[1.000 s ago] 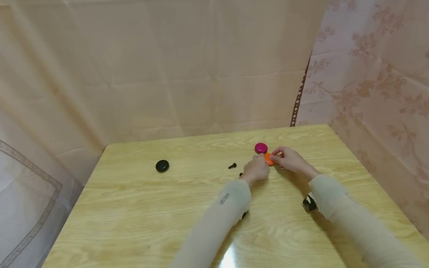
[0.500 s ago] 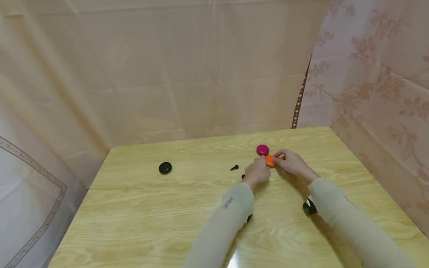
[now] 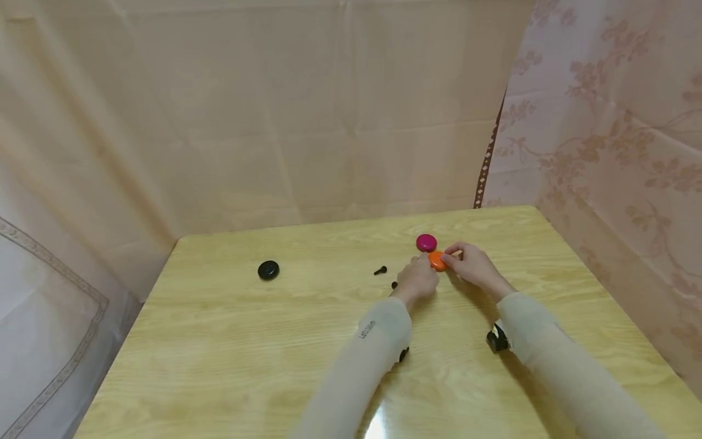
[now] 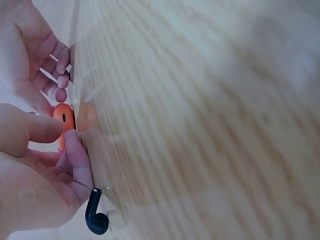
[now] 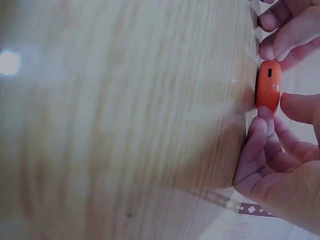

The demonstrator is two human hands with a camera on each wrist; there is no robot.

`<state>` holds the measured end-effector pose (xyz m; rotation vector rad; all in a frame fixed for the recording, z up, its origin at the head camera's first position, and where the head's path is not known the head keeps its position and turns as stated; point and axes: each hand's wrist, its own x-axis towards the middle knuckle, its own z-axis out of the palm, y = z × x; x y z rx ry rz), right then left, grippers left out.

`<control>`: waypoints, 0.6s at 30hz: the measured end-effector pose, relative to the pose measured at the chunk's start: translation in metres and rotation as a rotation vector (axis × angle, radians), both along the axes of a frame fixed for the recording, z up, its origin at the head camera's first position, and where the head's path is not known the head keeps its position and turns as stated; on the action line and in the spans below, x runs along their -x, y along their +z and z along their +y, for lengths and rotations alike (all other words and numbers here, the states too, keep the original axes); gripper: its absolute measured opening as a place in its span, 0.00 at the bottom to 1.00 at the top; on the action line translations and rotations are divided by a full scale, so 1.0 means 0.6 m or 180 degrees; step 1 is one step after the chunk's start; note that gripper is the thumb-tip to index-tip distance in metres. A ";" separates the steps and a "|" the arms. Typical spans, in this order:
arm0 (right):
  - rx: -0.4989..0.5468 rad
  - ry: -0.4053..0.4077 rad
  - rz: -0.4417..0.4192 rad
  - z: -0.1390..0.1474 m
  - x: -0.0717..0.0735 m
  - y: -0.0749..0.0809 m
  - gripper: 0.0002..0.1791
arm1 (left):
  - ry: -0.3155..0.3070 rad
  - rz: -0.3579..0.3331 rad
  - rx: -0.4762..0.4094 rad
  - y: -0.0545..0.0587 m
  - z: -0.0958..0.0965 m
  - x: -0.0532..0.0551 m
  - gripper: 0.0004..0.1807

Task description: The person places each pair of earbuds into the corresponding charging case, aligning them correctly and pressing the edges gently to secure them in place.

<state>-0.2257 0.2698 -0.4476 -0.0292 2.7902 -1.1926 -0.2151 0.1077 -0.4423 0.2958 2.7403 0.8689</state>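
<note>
An orange earbud charging case lies low on the table between both hands, with a small port in its side shown in the right wrist view. My left hand pinches its left edge with thumb and fingers. At the opposite edge, my right hand holds it, thumb above and fingers curled below. Just behind the case sits a round magenta case. One black earbud lies left of my left hand. Another black earbud is partly hidden by that hand; an earbud also shows beside it in the left wrist view.
A round black case rests far to the left on the wooden table. Light cloth hangs behind the table, and patterned cloth is at the right. A black wrist camera hangs below the right sleeve.
Both hands stay at the orange case, with slightly more of it showing beside the left fingers. The head view has shifted a little.
</note>
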 end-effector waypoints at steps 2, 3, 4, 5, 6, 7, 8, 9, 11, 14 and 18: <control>0.0022 -0.0061 0.0003 -0.001 -0.002 -0.001 0.20 | -0.0060 0.0052 -0.0148 0.000 -0.006 -0.001 0.23; 0.0042 -0.0099 -0.0002 -0.001 -0.003 -0.002 0.19 | -0.0092 0.0061 -0.0244 -0.001 -0.008 -0.002 0.22; 0.0053 -0.0125 -0.0003 -0.002 -0.005 -0.003 0.19 | -0.0129 0.0065 -0.0328 -0.002 -0.010 -0.004 0.22; 0.0071 -0.0152 -0.0004 -0.002 -0.006 -0.004 0.19 | -0.0168 0.0057 -0.0419 -0.003 -0.013 -0.006 0.22; 0.0085 -0.0171 -0.0001 -0.002 -0.007 -0.005 0.20 | -0.0225 0.0058 -0.0496 -0.004 -0.016 -0.007 0.22; 0.0108 -0.0192 0.0003 -0.001 -0.008 -0.006 0.20 | -0.0256 0.0030 -0.0597 -0.004 -0.019 -0.009 0.22; 0.0124 -0.0206 0.0022 -0.001 -0.008 -0.008 0.20 | -0.0272 -0.0015 -0.0720 -0.004 -0.023 -0.010 0.23; 0.0144 -0.0232 0.0045 0.000 -0.007 -0.009 0.20 | -0.0280 -0.0046 -0.0820 -0.003 -0.027 -0.012 0.24; 0.0186 -0.0257 0.0101 0.001 -0.007 -0.011 0.20 | -0.0317 -0.0094 -0.1026 0.000 -0.039 -0.011 0.26; 0.0260 -0.0308 0.0175 0.002 -0.006 -0.012 0.20 | -0.0286 -0.0131 -0.1318 0.005 -0.058 -0.008 0.27; 0.0407 -0.0257 0.0257 -0.009 -0.006 -0.005 0.20 | -0.0192 -0.0052 -0.1576 0.015 -0.088 -0.005 0.24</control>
